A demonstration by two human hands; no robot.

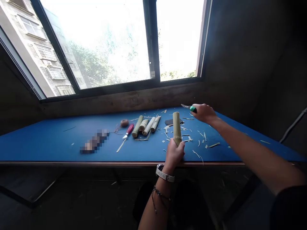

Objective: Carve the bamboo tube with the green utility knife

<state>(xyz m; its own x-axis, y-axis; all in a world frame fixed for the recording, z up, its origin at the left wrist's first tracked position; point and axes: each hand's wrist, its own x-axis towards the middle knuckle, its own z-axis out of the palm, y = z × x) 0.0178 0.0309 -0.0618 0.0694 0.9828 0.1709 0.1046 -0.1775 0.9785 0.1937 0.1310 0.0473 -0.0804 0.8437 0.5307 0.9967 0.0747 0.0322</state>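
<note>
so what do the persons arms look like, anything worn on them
The left arm wears a pale link-strap watch and a dark braided cord bracelet at the wrist. The right arm is bare along the forearm, with a black sleeve above.

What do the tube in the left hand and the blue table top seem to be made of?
The tube looks like raw bamboo: matt yellow-green skin, with pale fibrous shavings lying nearby. The table top seems painted or laminated board, smooth and blue; its core is hidden.

Bright daylight from the far window [96, 48] washes out the sky, leaving the walls [249, 57] in deep shadow. The wide lens bends the edges, and the right hand [203, 113] looks slightly soft, perhaps blurred.
</note>
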